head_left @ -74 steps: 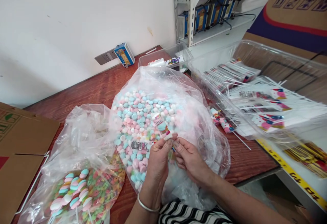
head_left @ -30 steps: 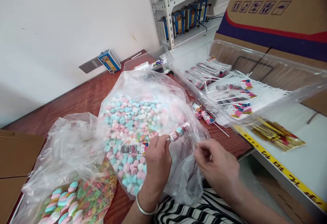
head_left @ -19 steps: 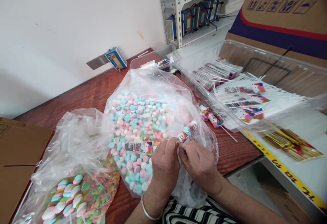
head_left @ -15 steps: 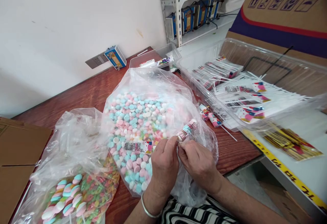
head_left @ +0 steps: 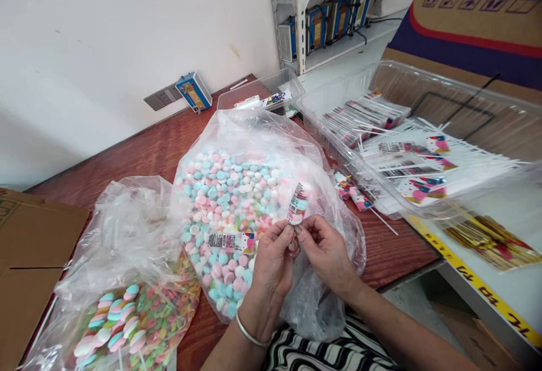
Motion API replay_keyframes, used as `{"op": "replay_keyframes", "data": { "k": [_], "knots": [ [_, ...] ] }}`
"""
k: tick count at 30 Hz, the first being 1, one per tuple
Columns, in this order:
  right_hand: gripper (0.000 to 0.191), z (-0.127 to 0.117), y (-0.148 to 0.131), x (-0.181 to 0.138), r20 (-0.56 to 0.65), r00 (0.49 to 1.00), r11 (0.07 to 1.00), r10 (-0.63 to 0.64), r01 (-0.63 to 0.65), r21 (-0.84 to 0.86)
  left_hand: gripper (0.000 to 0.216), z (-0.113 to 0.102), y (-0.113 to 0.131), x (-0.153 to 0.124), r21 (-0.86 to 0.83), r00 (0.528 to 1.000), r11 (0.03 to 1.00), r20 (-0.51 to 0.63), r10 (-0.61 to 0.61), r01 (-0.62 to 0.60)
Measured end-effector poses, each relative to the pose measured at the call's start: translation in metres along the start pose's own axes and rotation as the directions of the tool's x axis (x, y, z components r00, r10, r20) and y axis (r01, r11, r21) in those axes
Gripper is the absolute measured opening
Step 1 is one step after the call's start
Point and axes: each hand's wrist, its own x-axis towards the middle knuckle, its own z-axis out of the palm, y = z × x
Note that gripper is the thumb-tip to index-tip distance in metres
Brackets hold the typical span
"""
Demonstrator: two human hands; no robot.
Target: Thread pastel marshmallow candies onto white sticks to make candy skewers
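Between my two hands stands a wrapped marshmallow candy (head_left: 298, 204), in a clear printed sleeve with pink, blue and white pieces inside. My left hand (head_left: 273, 258) pinches the sleeve's lower end. My right hand (head_left: 328, 252) pinches the same end from the other side, fingertips touching the left ones. Any stick is hidden by the fingers. Below and beyond the hands lies a large clear bag (head_left: 254, 128) of pastel marshmallows (head_left: 224, 190). On it, left of my left hand, rests a flat printed wrapper (head_left: 231, 241).
At front left, marshmallow skewers (head_left: 114, 317) lie on a bag of ring-shaped gummies (head_left: 165, 309). A clear plastic tray (head_left: 339, 159) at right holds sticks and wrappers. Gold twist ties (head_left: 493, 241) lie near it. A cardboard box (head_left: 38, 247) stands left; a blue device (head_left: 193, 92) sits by the wall.
The wrapped marshmallow candy has turned from slanting right to nearly upright. Both hands have rotated with it, their fingertips now facing each other more openly. The view has shifted slightly.
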Motion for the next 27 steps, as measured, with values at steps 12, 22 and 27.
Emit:
{"op": "replay_keyframes", "data": {
  "k": [12, 22, 27],
  "knots": [
    [0.018, -0.009, -0.009, 0.008, 0.054, 0.976, 0.931, -0.210, 0.216, -0.294, 0.030, 0.001, 0.002, 0.001, -0.137, 0.997, 0.987, 0.020, -0.077, 0.079],
    [0.017, -0.009, -0.020, 0.008, 0.150, 0.839, 0.665, -0.523, 0.511, -0.544, 0.021, -0.001, 0.002, -0.002, -0.154, 0.998, 0.988, 0.063, 0.003, 0.007],
    [0.017, -0.017, -0.039, 0.007, 0.261, 0.952, 0.984, -0.157, 0.172, -0.036, 0.008, -0.017, 0.028, -0.003, 0.318, 0.849, 0.795, 0.313, 0.427, -0.517]
  ]
}}
